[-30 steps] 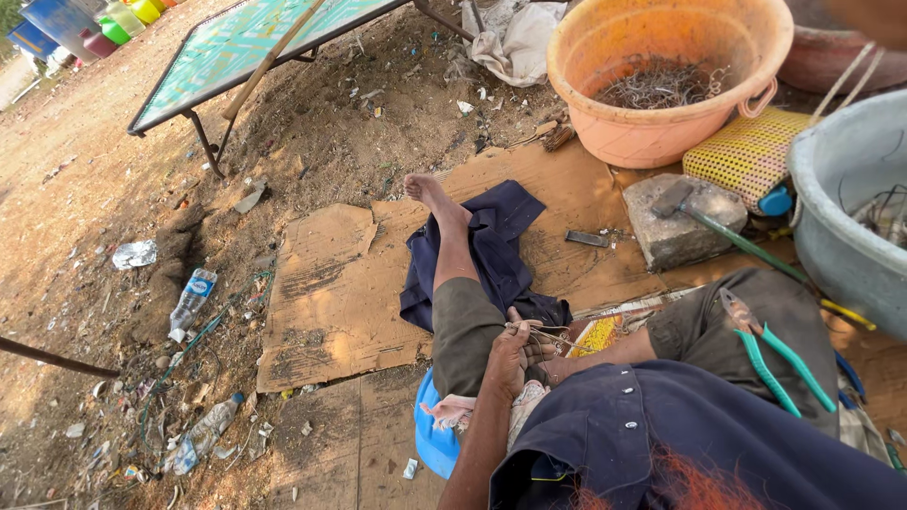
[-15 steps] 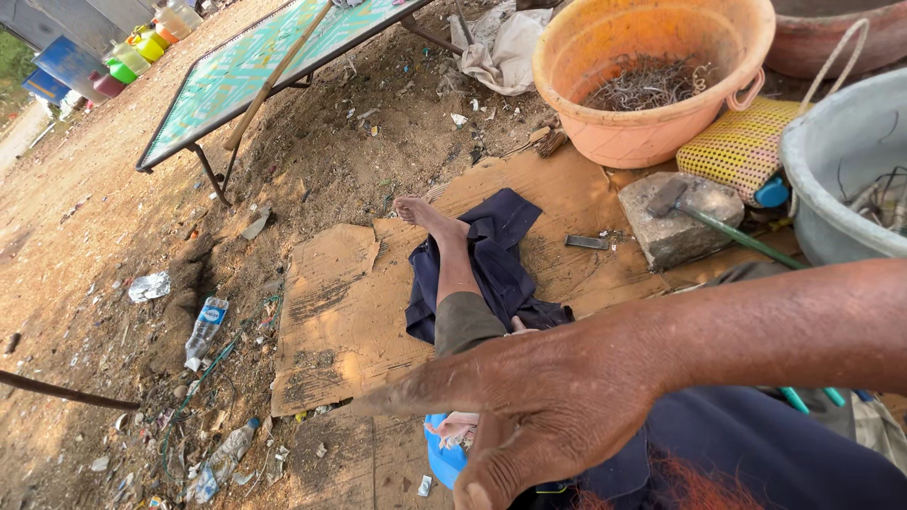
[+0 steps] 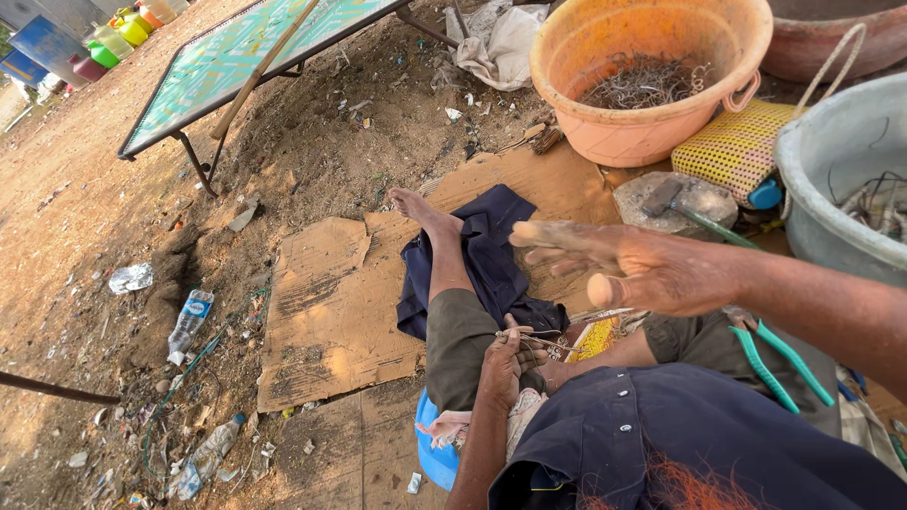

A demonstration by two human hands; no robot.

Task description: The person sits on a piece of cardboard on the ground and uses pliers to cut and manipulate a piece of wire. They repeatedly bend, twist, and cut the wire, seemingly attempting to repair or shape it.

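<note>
I sit on the ground with my left leg stretched out over a dark blue cloth (image 3: 491, 255). My left hand (image 3: 508, 366) rests on my knee, closed on a few thin metal wires (image 3: 550, 338) that stick out to the right. My right hand (image 3: 642, 269) hangs in the air in front of me, fingers spread and holding nothing, its fingertips blurred. Green-handled pliers (image 3: 767, 357) lie on my right thigh just below that hand.
An orange basin (image 3: 605, 132) of wire scraps stands at the back, a grey basin (image 3: 822, 217) on the right. A hammer lies on a flat stone (image 3: 699, 203) beside a yellow woven bag (image 3: 742, 142). Cardboard sheets (image 3: 331, 302) cover the dirt; a low patterned table (image 3: 255, 52) and plastic bottles (image 3: 189, 321) are to the left.
My right hand left the wires at my lap, swept across in front of the camera, and now hangs higher and to the right, open. The left hand stays on the knee.
</note>
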